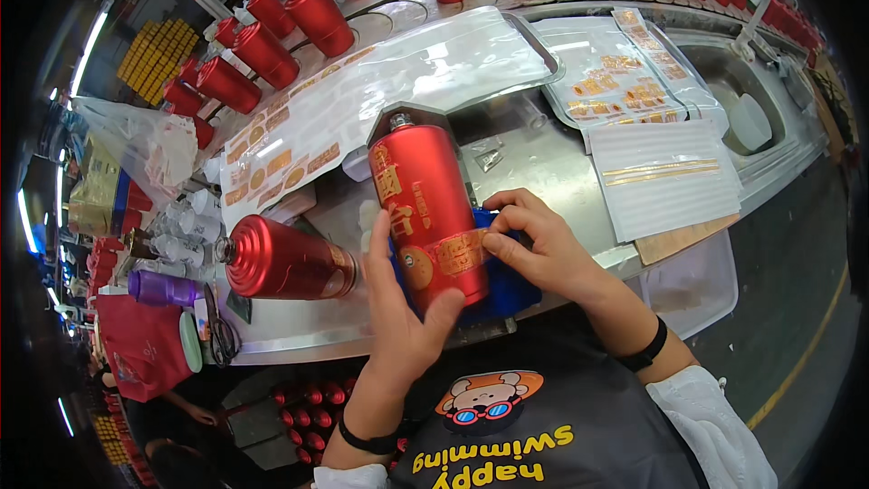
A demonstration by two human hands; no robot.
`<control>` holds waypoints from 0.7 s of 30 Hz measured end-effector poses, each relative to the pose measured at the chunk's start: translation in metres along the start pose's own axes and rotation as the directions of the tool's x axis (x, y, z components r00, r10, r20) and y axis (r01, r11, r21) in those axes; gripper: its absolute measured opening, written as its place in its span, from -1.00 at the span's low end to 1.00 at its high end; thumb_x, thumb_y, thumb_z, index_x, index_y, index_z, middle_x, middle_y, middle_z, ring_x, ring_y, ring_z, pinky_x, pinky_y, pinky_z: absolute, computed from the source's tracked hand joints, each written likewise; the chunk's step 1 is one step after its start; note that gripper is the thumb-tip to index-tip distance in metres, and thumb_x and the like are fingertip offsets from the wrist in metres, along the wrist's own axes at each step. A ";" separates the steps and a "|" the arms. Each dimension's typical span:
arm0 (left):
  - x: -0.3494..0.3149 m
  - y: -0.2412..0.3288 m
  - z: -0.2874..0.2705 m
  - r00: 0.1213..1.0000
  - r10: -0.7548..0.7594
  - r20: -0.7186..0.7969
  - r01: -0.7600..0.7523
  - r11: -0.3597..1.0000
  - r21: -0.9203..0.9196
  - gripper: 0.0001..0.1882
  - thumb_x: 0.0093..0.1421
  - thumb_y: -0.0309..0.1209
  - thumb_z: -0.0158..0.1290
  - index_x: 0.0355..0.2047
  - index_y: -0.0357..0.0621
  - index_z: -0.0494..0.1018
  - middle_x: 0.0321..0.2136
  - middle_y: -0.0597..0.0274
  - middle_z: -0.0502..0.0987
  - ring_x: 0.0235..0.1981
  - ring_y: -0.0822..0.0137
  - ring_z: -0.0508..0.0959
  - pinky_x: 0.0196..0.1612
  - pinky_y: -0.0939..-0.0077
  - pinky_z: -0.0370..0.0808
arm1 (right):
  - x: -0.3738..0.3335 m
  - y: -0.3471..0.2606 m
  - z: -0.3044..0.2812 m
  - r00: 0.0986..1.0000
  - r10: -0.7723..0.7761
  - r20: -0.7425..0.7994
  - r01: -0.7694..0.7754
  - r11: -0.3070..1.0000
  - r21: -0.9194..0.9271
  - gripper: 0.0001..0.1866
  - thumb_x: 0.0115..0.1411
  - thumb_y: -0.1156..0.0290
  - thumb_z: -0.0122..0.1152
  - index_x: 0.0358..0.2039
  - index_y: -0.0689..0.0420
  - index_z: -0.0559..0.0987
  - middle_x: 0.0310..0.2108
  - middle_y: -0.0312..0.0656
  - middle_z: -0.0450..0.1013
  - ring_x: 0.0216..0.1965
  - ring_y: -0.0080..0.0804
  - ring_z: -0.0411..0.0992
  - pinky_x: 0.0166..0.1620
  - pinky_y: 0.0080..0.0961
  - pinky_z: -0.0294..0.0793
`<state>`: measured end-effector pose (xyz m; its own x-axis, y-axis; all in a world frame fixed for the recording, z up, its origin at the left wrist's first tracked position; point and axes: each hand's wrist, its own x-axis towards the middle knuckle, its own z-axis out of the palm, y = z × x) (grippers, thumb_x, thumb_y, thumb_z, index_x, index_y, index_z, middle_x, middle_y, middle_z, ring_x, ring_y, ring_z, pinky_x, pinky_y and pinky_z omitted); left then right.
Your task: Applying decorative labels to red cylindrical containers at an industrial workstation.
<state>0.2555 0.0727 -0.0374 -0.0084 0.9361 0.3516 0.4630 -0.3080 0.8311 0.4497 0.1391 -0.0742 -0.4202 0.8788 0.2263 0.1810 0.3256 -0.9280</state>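
Observation:
A red metallic bottle (433, 172) lies tilted in front of me, its neck pointing away and gold lettering on its side. My left hand (401, 330) cups its left side near the base, fingers stretched along it and thumb across the lower end. Around the lower part runs a red-and-gold label strip (460, 254). The fingertips of my right hand (543, 249) pinch the strip's right end against the bottle. Under the bottle is a blue support (507, 294), mostly hidden. A second red bottle (294, 258) stands to the left of my left hand.
Sheets of gold stickers (380, 81) lie behind the bottle, and more gold labels fill a tray (625, 59) at the right. White backing sheets (665, 190) rest near a sink (747, 95). Red bottles (321, 18) line the curved conveyor. Scissors (220, 330) lie at the left edge.

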 end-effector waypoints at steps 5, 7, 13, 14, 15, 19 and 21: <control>-0.012 0.002 -0.002 0.969 0.194 0.152 -0.245 0.831 0.499 0.02 0.01 -0.11 0.27 0.27 -0.41 -0.04 0.08 -0.28 0.23 0.06 -0.21 0.30 0.13 0.05 0.22 | 0.001 0.002 0.000 1.000 -0.014 0.009 0.014 1.000 0.014 -0.79 0.19 0.26 0.18 -0.40 0.15 0.50 -0.06 0.01 0.35 0.03 -0.06 0.29 0.07 -0.28 0.28; -0.017 -0.013 -0.002 0.969 0.201 0.145 -0.247 0.825 0.509 0.07 -0.03 -0.05 0.29 0.27 -0.43 -0.04 0.05 -0.29 0.27 0.00 -0.21 0.34 0.07 0.04 0.27 | 0.002 -0.001 0.000 1.000 0.000 0.006 -0.001 0.999 0.053 -0.79 0.19 0.26 0.18 -0.40 0.15 0.50 -0.05 0.01 0.35 0.04 -0.07 0.29 0.08 -0.27 0.27; -0.026 -0.030 0.001 0.993 0.117 0.033 -0.121 0.958 0.262 0.06 0.02 0.01 0.24 0.26 -0.46 -0.05 0.05 -0.31 0.27 0.03 -0.17 0.34 0.12 0.10 0.25 | 0.002 -0.004 0.001 0.999 -0.027 0.024 0.026 0.998 0.057 -0.81 0.18 0.28 0.19 -0.40 0.14 0.50 -0.03 0.01 0.35 0.04 -0.06 0.30 0.07 -0.27 0.27; -0.026 -0.032 0.003 0.990 0.142 0.008 -0.139 0.957 0.256 0.04 0.03 0.01 0.24 0.26 -0.45 -0.04 0.06 -0.31 0.28 0.06 -0.20 0.33 0.15 0.08 0.22 | 0.002 -0.004 0.001 0.999 -0.028 0.025 0.027 0.998 0.055 -0.81 0.18 0.28 0.19 -0.40 0.14 0.50 -0.03 0.01 0.35 0.04 -0.06 0.30 0.07 -0.27 0.27; -0.026 -0.033 0.005 0.986 0.167 -0.016 -0.157 0.955 0.250 0.03 0.04 0.01 0.23 0.26 -0.44 -0.03 0.06 -0.32 0.29 0.08 -0.23 0.32 0.19 0.06 0.20 | 0.001 -0.003 0.000 0.999 -0.023 0.028 0.022 0.998 0.055 -0.82 0.17 0.29 0.20 -0.39 0.14 0.51 -0.02 0.02 0.35 0.05 -0.05 0.29 0.08 -0.26 0.28; -0.027 -0.019 -0.002 0.946 0.314 0.075 -0.303 0.782 0.545 0.01 0.03 -0.04 0.25 0.26 -0.41 -0.02 0.10 -0.33 0.26 0.13 -0.33 0.27 0.24 -0.04 0.11 | -0.002 0.003 -0.005 0.998 -0.048 -0.043 0.046 0.998 -0.034 -0.82 0.14 0.33 0.21 -0.28 0.12 0.54 0.02 0.05 0.34 0.09 -0.01 0.27 0.10 -0.23 0.28; -0.019 -0.013 -0.001 0.895 0.412 0.169 -0.420 0.655 0.629 -0.01 0.01 -0.09 0.28 0.25 -0.40 0.01 0.15 -0.36 0.21 0.15 -0.42 0.22 0.22 -0.17 0.09 | -0.006 0.001 -0.005 0.987 -0.101 -0.127 0.089 0.991 -0.099 -0.78 0.14 0.36 0.20 -0.20 0.11 0.54 0.04 0.06 0.32 0.09 0.01 0.26 0.11 -0.21 0.28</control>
<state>0.2489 0.0593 -0.0544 0.3327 0.7399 0.5847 0.8638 -0.4879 0.1259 0.4568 0.1364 -0.0754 -0.3202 0.8785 0.3547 0.2300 0.4353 -0.8704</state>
